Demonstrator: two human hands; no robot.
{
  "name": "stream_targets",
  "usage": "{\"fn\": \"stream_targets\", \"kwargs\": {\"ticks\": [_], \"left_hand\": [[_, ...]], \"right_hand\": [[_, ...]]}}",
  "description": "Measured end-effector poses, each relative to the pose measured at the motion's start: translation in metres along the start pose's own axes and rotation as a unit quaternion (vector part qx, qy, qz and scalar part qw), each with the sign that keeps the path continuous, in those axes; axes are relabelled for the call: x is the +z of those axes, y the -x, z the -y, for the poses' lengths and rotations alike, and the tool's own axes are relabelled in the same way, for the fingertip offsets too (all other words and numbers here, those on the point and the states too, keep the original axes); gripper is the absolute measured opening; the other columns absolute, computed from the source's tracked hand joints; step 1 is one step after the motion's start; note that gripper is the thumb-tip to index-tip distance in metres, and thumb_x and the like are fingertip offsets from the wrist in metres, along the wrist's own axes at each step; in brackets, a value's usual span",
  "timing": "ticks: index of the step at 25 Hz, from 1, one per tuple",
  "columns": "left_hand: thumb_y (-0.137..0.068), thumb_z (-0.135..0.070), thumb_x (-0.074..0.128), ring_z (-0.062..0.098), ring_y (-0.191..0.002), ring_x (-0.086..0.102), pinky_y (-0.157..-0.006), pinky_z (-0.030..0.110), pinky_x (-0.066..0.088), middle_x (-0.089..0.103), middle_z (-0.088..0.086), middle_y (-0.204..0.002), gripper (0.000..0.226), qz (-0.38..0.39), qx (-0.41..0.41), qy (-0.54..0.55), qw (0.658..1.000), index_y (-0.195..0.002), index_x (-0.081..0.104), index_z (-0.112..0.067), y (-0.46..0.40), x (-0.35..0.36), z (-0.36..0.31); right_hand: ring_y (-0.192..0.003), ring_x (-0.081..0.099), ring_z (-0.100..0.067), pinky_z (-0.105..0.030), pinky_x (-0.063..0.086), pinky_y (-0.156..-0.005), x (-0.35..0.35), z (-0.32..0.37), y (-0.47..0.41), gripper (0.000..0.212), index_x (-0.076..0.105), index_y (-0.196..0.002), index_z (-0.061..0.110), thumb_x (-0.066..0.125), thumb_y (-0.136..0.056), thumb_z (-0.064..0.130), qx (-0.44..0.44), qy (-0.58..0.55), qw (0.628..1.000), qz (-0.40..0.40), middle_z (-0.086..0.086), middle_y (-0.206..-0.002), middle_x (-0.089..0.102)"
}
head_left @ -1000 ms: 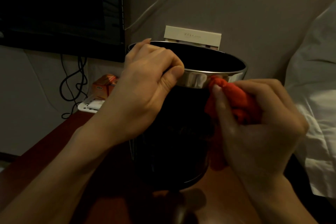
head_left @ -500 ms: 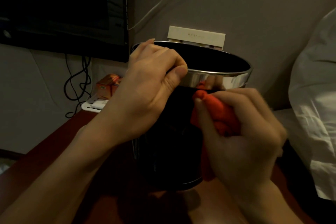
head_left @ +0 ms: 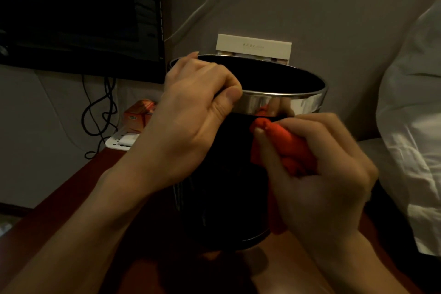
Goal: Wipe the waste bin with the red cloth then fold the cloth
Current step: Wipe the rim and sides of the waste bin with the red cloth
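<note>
A black round waste bin (head_left: 222,188) with a shiny metal rim stands upright on a dark red-brown table (head_left: 66,200). My left hand (head_left: 191,114) grips the near-left part of the rim, thumb on the outside, fingers curled over the edge. My right hand (head_left: 319,174) holds a bunched red cloth (head_left: 286,148) and presses it against the bin's front wall just below the rim. A strip of cloth hangs down beside the bin under my right hand.
A dark screen (head_left: 78,14) hangs on the wall at the left, with black cables (head_left: 100,114) below it. An orange box (head_left: 138,114) and a white tray (head_left: 121,141) sit behind the bin at the left. White bedding (head_left: 410,126) lies at the right. A pale card box (head_left: 254,49) stands behind the bin.
My right hand with the red cloth slid leftward along the bin's front wall under the rim. My left hand kept its grip on the rim.
</note>
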State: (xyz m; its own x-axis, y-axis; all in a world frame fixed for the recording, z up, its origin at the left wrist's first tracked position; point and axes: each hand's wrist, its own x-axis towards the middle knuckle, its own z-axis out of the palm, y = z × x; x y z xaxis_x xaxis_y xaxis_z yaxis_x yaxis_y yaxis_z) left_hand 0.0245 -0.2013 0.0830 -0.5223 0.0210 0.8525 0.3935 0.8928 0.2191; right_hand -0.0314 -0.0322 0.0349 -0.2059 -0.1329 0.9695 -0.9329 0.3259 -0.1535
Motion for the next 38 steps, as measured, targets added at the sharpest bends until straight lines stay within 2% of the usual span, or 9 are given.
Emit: {"fn": "stream_targets", "kwargs": {"ticks": [4,8,13,17,23,28,31,34,38], "left_hand": [[-0.097,-0.019,0.044,0.005,-0.096,0.047,-0.111,0.027,0.019,0.058,-0.003,-0.088,0.017,0.0,-0.002,-0.003,1.0,-0.087,0.057,-0.014,0.0,0.001,-0.001],[-0.097,-0.02,0.043,0.006,-0.097,0.047,-0.11,0.026,0.02,0.058,-0.003,-0.089,0.019,-0.005,-0.004,-0.004,1.0,-0.088,0.058,-0.013,0.0,0.001,0.001],[-0.098,-0.022,0.042,0.007,-0.098,0.048,-0.111,0.024,0.02,0.058,-0.003,-0.089,0.02,0.001,-0.011,-0.004,1.0,-0.087,0.058,-0.014,0.0,0.0,0.0],[-0.096,-0.027,0.039,0.008,-0.1,0.05,-0.111,0.023,0.02,0.058,-0.005,-0.091,0.025,-0.006,-0.009,0.004,1.0,-0.087,0.059,-0.014,0.0,0.001,0.0],[-0.097,-0.027,0.039,0.008,-0.101,0.05,-0.111,0.021,0.02,0.058,-0.004,-0.092,0.023,-0.001,-0.007,0.0,1.0,-0.088,0.058,-0.016,0.0,0.001,0.002],[-0.096,-0.028,0.04,0.013,-0.098,0.049,-0.112,0.029,0.021,0.056,-0.005,-0.09,0.019,0.003,-0.017,-0.014,1.0,-0.091,0.056,-0.018,0.001,0.001,-0.005],[-0.095,-0.031,0.041,0.015,-0.104,0.049,-0.116,0.034,0.015,0.057,-0.003,-0.097,0.026,0.01,0.028,-0.065,0.997,-0.104,0.058,-0.015,0.004,0.012,-0.019],[-0.095,-0.035,0.038,0.009,-0.107,0.047,-0.116,0.032,0.013,0.055,-0.007,-0.099,0.03,0.008,0.026,-0.035,0.999,-0.106,0.058,-0.015,0.004,0.013,-0.022],[-0.095,-0.037,0.042,0.003,-0.1,0.047,-0.111,0.025,0.021,0.054,-0.012,-0.091,0.022,-0.002,0.001,0.033,0.999,-0.099,0.057,-0.021,0.003,0.002,-0.011]], "right_hand": [[-0.081,0.057,-0.01,-0.009,0.042,-0.078,-0.006,-0.004,-0.004,0.018,0.072,-0.091,0.003,0.073,-0.093,0.021,0.026,0.017,0.999,-0.036,-0.001,-0.091,0.06],[-0.082,0.058,-0.01,-0.008,0.043,-0.078,0.003,0.003,0.003,0.019,0.073,-0.09,0.003,0.073,-0.093,0.022,0.009,-0.002,1.0,0.001,-0.003,-0.09,0.063],[-0.081,0.052,-0.005,-0.005,0.037,-0.079,-0.008,-0.006,-0.007,0.02,0.072,-0.088,0.002,0.073,-0.093,0.021,0.023,0.024,0.999,-0.034,0.002,-0.09,0.057],[-0.082,0.056,-0.006,-0.005,0.04,-0.079,0.006,0.001,0.007,0.014,0.074,-0.089,0.003,0.077,-0.088,0.017,-0.021,0.001,0.999,0.026,-0.002,-0.09,0.063],[-0.082,0.057,-0.009,-0.008,0.043,-0.078,-0.004,-0.005,-0.004,0.018,0.074,-0.091,0.002,0.074,-0.091,0.02,-0.002,0.002,1.0,-0.004,0.001,-0.094,0.059],[-0.081,0.057,-0.007,-0.005,0.041,-0.076,-0.001,0.002,-0.002,0.015,0.074,-0.09,0.004,0.074,-0.091,0.019,-0.005,-0.015,0.999,0.036,-0.003,-0.09,0.065],[-0.082,0.057,-0.008,-0.005,0.04,-0.077,-0.002,0.002,-0.002,0.014,0.074,-0.092,0.003,0.074,-0.091,0.017,0.003,-0.009,0.999,0.037,-0.005,-0.092,0.066],[-0.083,0.058,-0.008,-0.006,0.041,-0.076,-0.002,0.001,-0.003,0.017,0.074,-0.094,0.003,0.073,-0.091,0.02,0.001,-0.005,0.999,0.042,-0.005,-0.094,0.066],[-0.081,0.055,-0.008,-0.007,0.041,-0.074,-0.013,-0.005,-0.013,0.018,0.073,-0.093,0.005,0.073,-0.092,0.023,0.011,0.011,1.0,0.011,0.002,-0.093,0.058]]}}
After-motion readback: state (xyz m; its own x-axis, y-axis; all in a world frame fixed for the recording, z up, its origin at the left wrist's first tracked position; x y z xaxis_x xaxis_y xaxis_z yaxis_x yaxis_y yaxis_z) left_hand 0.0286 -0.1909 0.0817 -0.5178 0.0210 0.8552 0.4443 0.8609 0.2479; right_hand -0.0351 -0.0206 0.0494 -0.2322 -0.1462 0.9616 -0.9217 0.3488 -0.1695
